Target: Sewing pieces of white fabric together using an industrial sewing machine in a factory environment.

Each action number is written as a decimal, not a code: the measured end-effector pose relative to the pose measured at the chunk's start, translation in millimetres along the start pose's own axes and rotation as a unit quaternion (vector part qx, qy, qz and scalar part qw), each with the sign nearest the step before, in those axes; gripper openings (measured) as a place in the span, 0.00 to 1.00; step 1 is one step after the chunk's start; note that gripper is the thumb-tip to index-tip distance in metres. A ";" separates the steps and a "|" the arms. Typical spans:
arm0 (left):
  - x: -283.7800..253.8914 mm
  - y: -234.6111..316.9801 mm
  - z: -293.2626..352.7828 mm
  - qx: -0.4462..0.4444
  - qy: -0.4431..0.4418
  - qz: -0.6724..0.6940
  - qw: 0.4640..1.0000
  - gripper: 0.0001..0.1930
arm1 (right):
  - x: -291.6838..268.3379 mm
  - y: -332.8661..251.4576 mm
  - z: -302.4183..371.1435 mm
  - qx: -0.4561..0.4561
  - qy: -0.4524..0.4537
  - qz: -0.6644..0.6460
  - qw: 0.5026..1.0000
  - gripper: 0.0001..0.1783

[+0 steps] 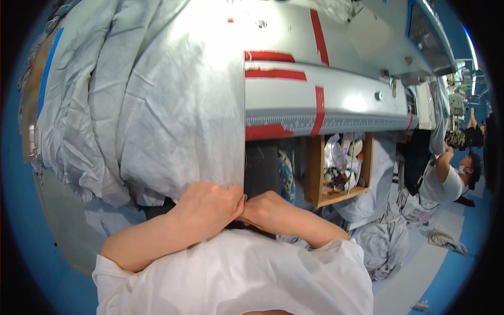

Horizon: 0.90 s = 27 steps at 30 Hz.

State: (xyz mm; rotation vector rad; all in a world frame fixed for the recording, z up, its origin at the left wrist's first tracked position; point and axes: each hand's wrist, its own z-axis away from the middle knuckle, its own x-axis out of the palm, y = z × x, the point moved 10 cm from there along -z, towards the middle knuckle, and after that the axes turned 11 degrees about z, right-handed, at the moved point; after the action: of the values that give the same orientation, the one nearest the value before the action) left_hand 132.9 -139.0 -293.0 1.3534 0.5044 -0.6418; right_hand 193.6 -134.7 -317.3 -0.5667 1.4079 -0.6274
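Note:
A large piece of pale grey fabric [173,121] lies in loose folds over the table and hangs down toward me. Its straight right edge runs down to my two hands, which meet in front of my waist. My left hand [212,205] is closed on the fabric near this edge, knuckles up. Right beside it, my right hand [269,212] is also closed, with its fingertips against those of my left at the fabric's edge. Whatever the right fingertips pinch is hidden between the hands; a tiny dark spot shows there.
To the right of the fabric is a sewing machine bed [346,100] with red tape strips and a ruler along its front. Below hangs an open wooden drawer [313,173] of small items. Grey cloth heaps [386,247] lie at right. A masked co-worker [446,176] sits beyond.

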 end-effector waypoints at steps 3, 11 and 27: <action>2.7 -7.0 2.7 -0.018 -0.072 -0.033 0.997 0.10 | -88.8 -10.5 0.7 -0.069 0.239 0.128 0.960 0.13; -182.4 -58.1 -68.4 0.076 0.353 -0.077 0.929 0.15 | -52.2 -2.4 -32.3 -0.192 0.221 0.087 0.952 0.08; -318.9 -217.7 -188.0 -0.062 0.437 -0.236 0.866 0.09 | -99.1 -3.6 -65.2 -0.188 0.152 0.090 0.966 0.09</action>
State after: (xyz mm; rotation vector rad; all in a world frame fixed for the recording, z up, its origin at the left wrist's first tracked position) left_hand -242.6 67.8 -266.7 1.3565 1.6234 -0.3335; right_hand 122.8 -67.7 -249.6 -0.6503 1.8649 -0.3074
